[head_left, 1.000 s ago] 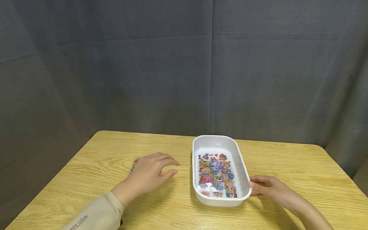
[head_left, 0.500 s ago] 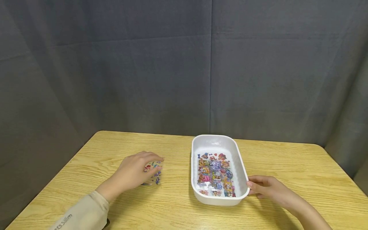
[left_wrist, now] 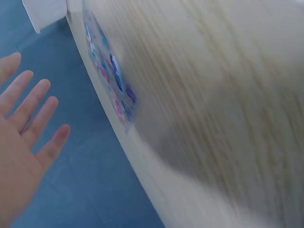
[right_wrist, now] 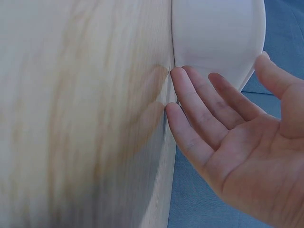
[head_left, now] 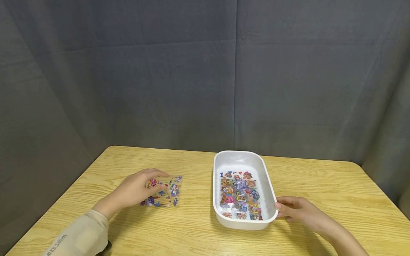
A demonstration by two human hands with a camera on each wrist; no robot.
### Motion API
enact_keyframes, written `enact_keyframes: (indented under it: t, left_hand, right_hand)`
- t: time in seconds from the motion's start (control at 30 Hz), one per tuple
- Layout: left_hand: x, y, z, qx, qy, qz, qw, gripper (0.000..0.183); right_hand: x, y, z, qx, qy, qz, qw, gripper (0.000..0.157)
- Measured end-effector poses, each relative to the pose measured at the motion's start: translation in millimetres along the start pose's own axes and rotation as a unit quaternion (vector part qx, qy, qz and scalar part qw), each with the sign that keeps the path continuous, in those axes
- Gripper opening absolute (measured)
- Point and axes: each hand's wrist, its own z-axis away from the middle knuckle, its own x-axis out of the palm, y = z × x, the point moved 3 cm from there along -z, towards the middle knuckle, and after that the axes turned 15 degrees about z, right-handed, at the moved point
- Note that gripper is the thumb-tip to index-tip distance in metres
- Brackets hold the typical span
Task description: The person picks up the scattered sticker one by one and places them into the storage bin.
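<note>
A clear sticker sheet with colourful cartoon prints lies on the table at left. My left hand hovers over its left part and hides some of it; in the left wrist view the fingers are spread and hold nothing, apart from the sheet. To the right is a white plastic tray, with several printed clear sheets overlapping in it. My right hand is at its near right side. The thumb touches the rim, and nearly straight fingers rest by the outer wall, their tips near the tabletop.
The wooden table has rounded far corners. A dark grey curtain hangs right behind its back edge and along both sides. A light sleeve covers my left forearm, with a dark object under the wrist.
My left hand has drawn back leftward across the sticker sheet, which now shows more of its right part. The right hand and the tray have stayed nearly still.
</note>
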Motion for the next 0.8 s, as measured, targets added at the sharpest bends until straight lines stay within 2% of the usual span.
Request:
enact_keyframes:
  t: [0.23,0.4,0.6,0.8]
  left_hand:
    - [-3.9,-17.6,1.7,-0.04,-0.008,0.054,0.9977,0.042]
    - [-5.8,-27.1,3.0,-0.046,-0.013,0.073,0.9962,0.044]
    - [-8.4,-37.8,5.1,-0.055,-0.024,0.123,0.9906,0.048]
    - [-10.3,-48.4,7.8,-0.071,-0.042,0.145,0.986,0.051]
  right_hand:
    - [0.2,1,-1,0.0,0.002,0.0,1.0,0.061]
    - [-0.1,0,0,-0.001,0.004,0.004,1.0,0.061]
    - [-0.2,0,0,0.001,0.004,0.007,1.0,0.061]
    - [-0.7,0,0,0.004,0.003,0.004,1.0,0.061]
